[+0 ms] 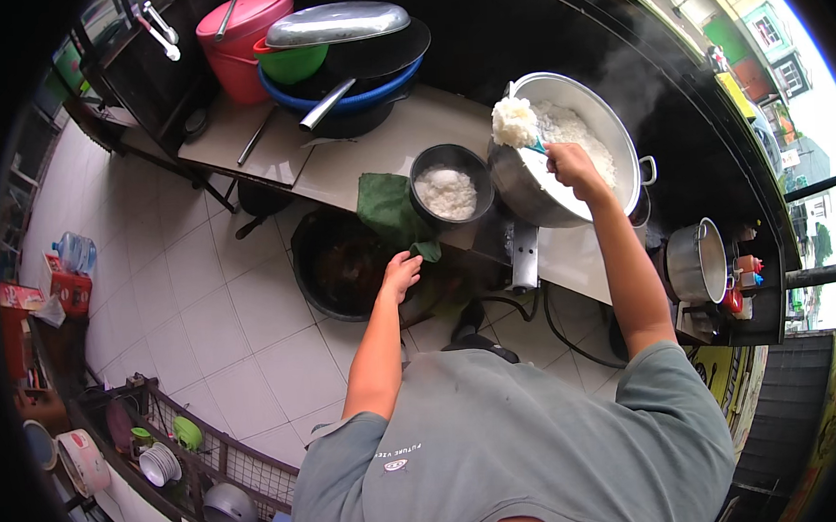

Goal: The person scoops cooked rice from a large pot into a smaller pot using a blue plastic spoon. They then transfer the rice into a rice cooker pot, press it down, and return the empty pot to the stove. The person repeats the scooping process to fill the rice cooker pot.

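Note:
My right hand (576, 169) grips a teal rice paddle (537, 146) over the left rim of a large aluminium pot (541, 192). A clump of white cooked rice (514, 122) sits on the paddle. More rice (580, 131) lies inside the pot, and steam rises behind it. Left of the pot stands a small dark pot (424, 214), partly filled with rice (446, 192). A green cloth (387, 203) lies beside it and hangs over the counter's front edge. My left hand (401, 276) is at the cloth's lower corner, fingers extended; whether they touch it is unclear.
A large black basin (314, 283) stands below the counter edge. A metal handle (525, 260) juts forward beneath the large pot. Farther left are a blue basin (351, 103) under a dark pan, and a pink bucket (238, 69). Another aluminium pot (694, 263) stands at right.

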